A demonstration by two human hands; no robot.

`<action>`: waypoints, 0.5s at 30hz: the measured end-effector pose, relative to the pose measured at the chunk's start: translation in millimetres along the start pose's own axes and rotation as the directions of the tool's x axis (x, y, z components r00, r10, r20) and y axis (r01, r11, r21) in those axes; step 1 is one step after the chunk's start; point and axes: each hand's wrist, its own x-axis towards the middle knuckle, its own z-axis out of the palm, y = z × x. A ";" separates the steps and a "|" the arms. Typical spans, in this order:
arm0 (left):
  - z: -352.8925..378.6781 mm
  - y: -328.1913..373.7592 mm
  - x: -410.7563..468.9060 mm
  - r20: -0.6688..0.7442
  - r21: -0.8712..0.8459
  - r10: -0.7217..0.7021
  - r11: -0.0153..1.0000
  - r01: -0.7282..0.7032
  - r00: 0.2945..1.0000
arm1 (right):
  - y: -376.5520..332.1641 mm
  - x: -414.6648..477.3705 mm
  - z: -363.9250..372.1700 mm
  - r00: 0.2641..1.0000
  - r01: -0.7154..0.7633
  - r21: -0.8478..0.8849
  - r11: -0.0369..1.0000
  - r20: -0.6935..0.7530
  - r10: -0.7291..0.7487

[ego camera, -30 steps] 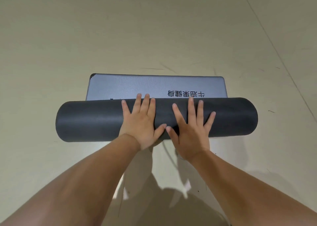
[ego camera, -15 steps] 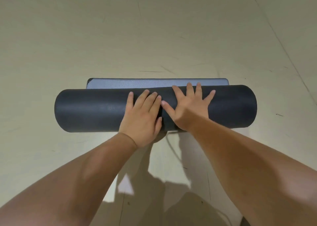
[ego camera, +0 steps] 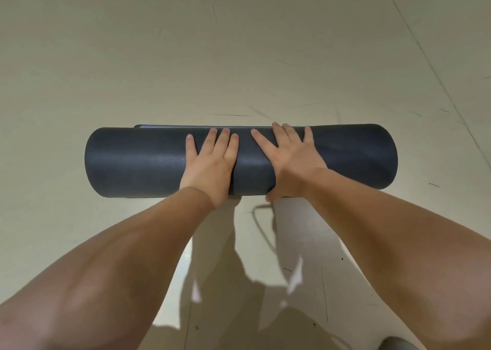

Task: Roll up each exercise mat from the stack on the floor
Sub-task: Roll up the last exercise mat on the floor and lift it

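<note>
1. A dark grey foam exercise mat [ego camera: 138, 161], rolled into a thick cylinder, lies on the pale beige floor [ego camera: 239, 44] at the middle of the view. Its long axis runs from 9 o'clock to 3 o'clock.
2. The roll's surface is matte and finely textured. A thin strip of lighter grey mat edge [ego camera: 170, 126] shows flat on the floor along the roll's 12 o'clock side.
3. The left hand [ego camera: 210, 163] lies palm down on top of the roll just at 9 o'clock of its middle. Its fingers are straight and close together, pointing to 12 o'clock and pressing rather than gripping.
4. The right hand [ego camera: 289, 158] lies flat just at 3 o'clock of the left one, fingers spread wide over the crest. Its thumb [ego camera: 269, 197] is tucked against the roll's 6 o'clock underside.
5. Both bare forearms reach in from 7 and 5 o'clock, casting shadows on the floor at 6 o'clock.
</note>
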 end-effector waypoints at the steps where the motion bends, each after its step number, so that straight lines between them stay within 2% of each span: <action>1: -1.5 -1.2 3.2 0.010 -0.018 0.008 1.000 -0.008 1.000 | -1.0 4.1 -3.2 1.000 -0.007 0.011 1.000 0.000 0.007; 5: -11.0 -10.5 10.4 -0.006 -0.091 0.074 0.993 -0.074 0.997 | -2.0 10.8 -19.0 0.998 -0.005 0.067 0.998 0.061 0.001; 10: -12.9 -21.8 -5.9 0.021 -0.094 0.180 0.980 -0.177 0.983 | -24.2 -17.9 -13.4 0.991 -0.070 0.158 0.985 0.125 0.051; 15: -20.7 -10.4 -44.6 0.195 -0.138 0.233 0.968 -0.209 0.953 | -37.5 -57.0 -7.6 0.976 -0.056 0.258 0.964 0.216 -0.001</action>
